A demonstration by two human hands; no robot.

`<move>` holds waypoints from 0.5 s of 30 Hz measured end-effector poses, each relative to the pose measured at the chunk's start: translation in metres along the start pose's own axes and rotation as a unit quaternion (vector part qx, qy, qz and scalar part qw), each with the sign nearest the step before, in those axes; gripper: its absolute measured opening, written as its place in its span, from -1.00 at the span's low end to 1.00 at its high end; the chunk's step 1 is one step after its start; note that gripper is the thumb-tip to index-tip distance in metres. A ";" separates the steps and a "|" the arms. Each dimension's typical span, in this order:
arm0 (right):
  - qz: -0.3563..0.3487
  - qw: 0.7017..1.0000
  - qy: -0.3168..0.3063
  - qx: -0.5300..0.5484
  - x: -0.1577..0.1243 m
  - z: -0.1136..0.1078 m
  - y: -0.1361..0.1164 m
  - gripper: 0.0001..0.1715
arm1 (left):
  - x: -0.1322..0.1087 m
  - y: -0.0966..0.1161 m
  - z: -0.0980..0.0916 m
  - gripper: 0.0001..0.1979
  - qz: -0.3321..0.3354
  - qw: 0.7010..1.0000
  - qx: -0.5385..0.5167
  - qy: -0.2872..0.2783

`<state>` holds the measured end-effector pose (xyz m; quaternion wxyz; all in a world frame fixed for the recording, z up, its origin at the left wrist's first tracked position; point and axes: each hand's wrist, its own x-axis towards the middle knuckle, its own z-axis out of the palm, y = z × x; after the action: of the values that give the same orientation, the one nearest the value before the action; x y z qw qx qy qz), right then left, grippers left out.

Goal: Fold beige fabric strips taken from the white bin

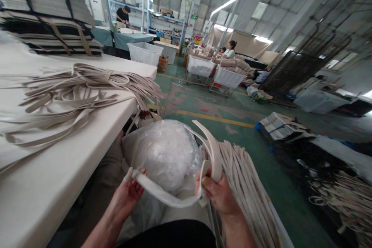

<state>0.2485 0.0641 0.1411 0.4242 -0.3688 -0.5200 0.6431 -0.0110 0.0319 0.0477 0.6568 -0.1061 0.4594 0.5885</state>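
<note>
Cream flat strip [162, 196], bent in a sagging curve, right end curling upward, just before the bag [162, 151].

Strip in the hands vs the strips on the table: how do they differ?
The held strip is a single piece; the table strips are many, in a loose heap. The held strip hangs in a curve between the left hand and right hand, off any surface; the table strips lie flat on the table. Both are pale cream, narrow and flat.
</note>
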 end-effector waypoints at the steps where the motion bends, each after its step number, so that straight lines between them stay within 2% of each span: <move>1: -0.008 1.000 0.022 0.015 -0.002 -0.008 -0.004 -0.51 | 0.000 0.005 0.001 -0.84 0.016 1.000 -0.010 0.003; 5: -0.069 0.989 0.129 0.039 -0.011 -0.030 -0.027 -0.47 | 0.000 0.018 0.006 -0.80 0.060 0.997 -0.045 0.022; 7: -0.089 0.982 0.155 0.051 -0.014 -0.037 -0.036 -0.49 | 0.000 0.018 0.007 -0.80 0.073 0.995 -0.053 0.029; 11: -0.072 0.981 0.164 0.074 -0.011 -0.043 -0.035 -0.58 | -0.003 0.009 0.009 -0.76 0.122 0.992 -0.018 0.030; 13: -0.031 0.986 0.157 0.053 -0.007 -0.036 -0.026 -0.60 | -0.006 0.001 0.010 -0.76 0.159 0.987 0.026 0.010; 15: 0.014 0.992 0.123 0.016 0.000 -0.023 -0.014 -0.57 | -0.009 -0.007 0.011 -0.73 0.185 0.980 0.075 -0.025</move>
<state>0.2717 0.0733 0.1505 0.4817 -0.4457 -0.4479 0.6072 0.0009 0.0310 0.0576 0.5538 0.0447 0.4972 0.6664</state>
